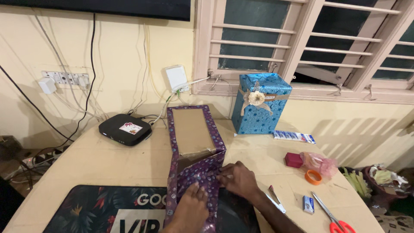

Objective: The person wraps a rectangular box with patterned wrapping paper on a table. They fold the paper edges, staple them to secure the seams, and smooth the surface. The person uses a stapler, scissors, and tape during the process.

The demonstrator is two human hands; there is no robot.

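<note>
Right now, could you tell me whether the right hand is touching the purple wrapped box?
Touching: the head view shows the right hand pressed flat on the purple wrapped box, fingertips on the folded paper.

Two bare forearms, no sleeves, left hand point(192, 203) and right hand point(238, 177) without rings, watch or gloves

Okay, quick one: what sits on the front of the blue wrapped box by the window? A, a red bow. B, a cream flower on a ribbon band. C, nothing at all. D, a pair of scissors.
B: the blue box has a cream flower fixed on a pale ribbon band across its front; the scissors lie on the table, far from it.
</note>
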